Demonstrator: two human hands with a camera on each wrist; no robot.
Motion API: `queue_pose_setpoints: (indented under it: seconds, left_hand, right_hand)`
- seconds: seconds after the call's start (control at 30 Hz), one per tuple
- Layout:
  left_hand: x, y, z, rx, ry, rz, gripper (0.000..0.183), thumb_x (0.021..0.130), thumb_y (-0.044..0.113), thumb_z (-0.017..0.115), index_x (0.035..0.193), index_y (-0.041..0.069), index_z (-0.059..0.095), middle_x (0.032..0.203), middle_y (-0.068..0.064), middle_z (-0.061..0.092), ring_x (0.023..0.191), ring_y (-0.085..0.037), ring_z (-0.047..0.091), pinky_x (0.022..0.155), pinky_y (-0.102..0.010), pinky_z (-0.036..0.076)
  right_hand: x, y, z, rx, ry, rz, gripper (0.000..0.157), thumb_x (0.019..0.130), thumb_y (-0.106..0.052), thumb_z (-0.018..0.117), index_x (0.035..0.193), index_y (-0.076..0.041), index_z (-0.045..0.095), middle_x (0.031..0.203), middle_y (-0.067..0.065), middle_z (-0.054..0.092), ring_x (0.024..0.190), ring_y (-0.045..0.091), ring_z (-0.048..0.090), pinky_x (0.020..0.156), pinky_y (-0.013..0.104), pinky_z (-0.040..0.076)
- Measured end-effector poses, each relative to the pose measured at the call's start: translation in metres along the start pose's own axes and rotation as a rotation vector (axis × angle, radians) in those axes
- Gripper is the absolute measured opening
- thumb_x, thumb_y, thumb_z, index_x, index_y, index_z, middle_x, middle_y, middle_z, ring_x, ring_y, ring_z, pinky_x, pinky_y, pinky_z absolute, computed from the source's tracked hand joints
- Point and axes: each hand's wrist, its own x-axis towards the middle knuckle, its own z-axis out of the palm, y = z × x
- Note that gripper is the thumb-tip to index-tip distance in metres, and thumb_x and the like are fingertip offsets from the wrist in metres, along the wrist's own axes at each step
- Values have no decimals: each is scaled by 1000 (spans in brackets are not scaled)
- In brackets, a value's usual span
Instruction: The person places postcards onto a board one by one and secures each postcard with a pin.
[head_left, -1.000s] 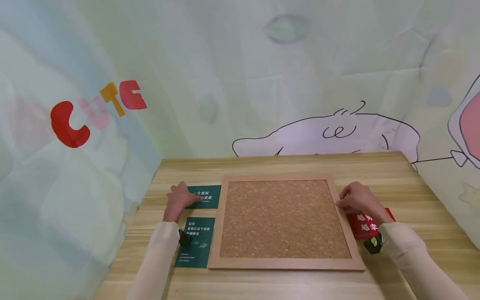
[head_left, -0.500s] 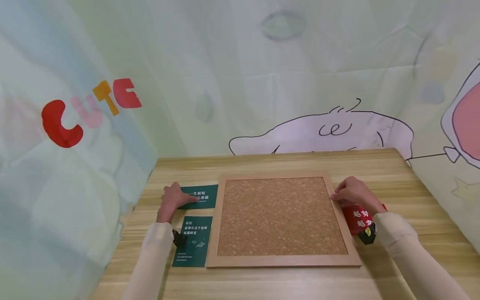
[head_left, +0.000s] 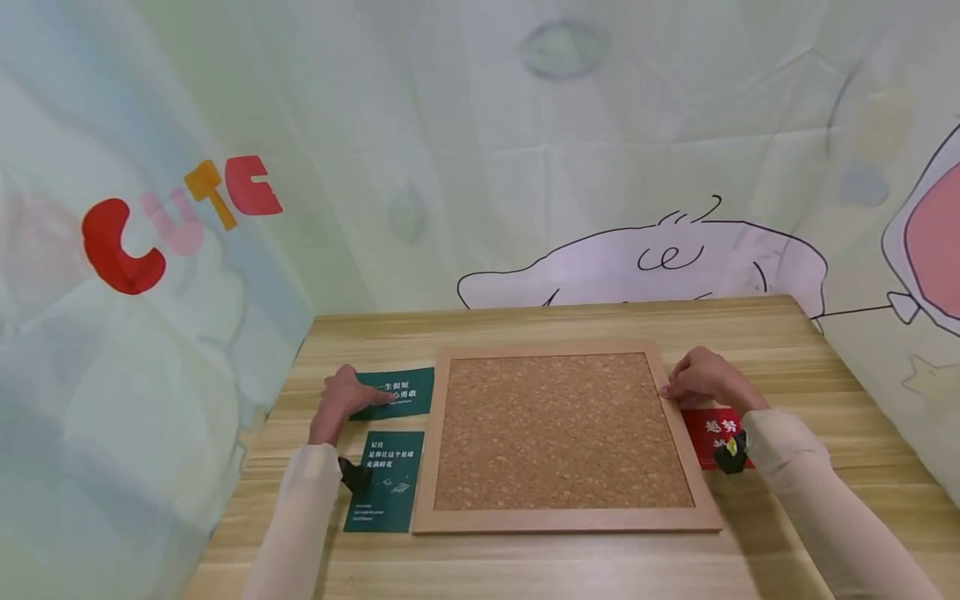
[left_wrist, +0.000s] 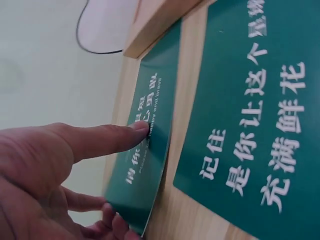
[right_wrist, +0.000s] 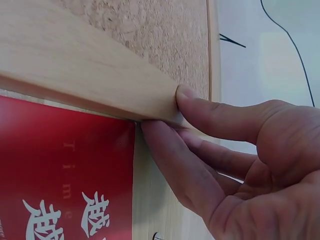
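Note:
My left hand (head_left: 341, 404) holds the upper green card (head_left: 412, 392) by its left end. In the left wrist view the thumb (left_wrist: 112, 137) presses on the printed face, while the other fingers lie at the card's end; the card bows a little. A second green card (head_left: 393, 479), standing on its short side, lies just below. My right hand (head_left: 705, 379) pinches the right rail of a wood-framed cork board (head_left: 562, 433), thumb on top and fingertips against the outer edge in the right wrist view. Below this hand lies a red card (right_wrist: 70, 165) with white characters, partly covered by the wrist in the head view.
The wooden table (head_left: 562, 562) carries the board at its middle, with the cards along both sides. Behind it hangs a printed cloth (head_left: 420, 150) with a cartoon figure and the letters CUTE. Dark wrist cameras sit at both cuffs.
The head view has shifted slightly. My left hand has moved a little to the left on the upper green card. The right hand stays on the board's rail, its wrist covering the red card differently.

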Motion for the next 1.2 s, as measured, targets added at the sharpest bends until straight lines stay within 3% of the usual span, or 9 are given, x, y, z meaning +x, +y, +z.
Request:
queue_pose_setpoints:
  seconds: [0.27,0.47,0.63,0.87,1.0,1.2]
  left_hand:
    - [1,-14,-8,-200,27,63,81,93,16,76,152,-14,29,145,-39,40,128,-50,45,109,-61,39]
    - [-1,-14,-13,-335,48,98,74,95,5,71,154,-9,30,141,-37,44,122,-46,50,102,-56,46]
    - [-1,-8,-16,-415,82,119,67,98,2,65,155,-4,30,139,-33,47,117,-41,55,98,-51,50]
    - [-8,19,-22,-539,141,101,66,102,8,58,158,1,25,151,-29,39,127,-40,45,109,-51,43]
    - [-12,39,-21,-643,84,120,66,104,10,54,160,1,22,152,-28,41,125,-34,48,103,-43,46]
    - [-13,66,-5,-794,-84,103,60,106,9,49,160,3,24,149,-23,40,121,-27,52,93,-32,54]
  right_hand:
    - [5,3,-5,42,-38,20,22,92,-8,80,95,8,64,87,13,66,69,19,68,69,35,61]
    - [5,0,-7,8,-23,19,25,91,-9,81,99,8,64,87,13,67,71,21,68,72,36,61]
    - [5,-3,-8,26,-30,18,28,91,-8,80,103,11,63,89,15,68,74,22,71,74,39,62]
    - [8,-4,-8,47,-44,21,34,93,-7,78,110,16,60,94,19,69,74,22,70,75,40,62]
    - [9,-4,-7,47,-52,25,28,93,-5,77,105,15,62,89,16,69,72,20,70,73,39,62]
    - [9,-2,-4,65,-44,12,16,92,-2,77,87,8,65,77,8,66,66,17,68,66,35,61]
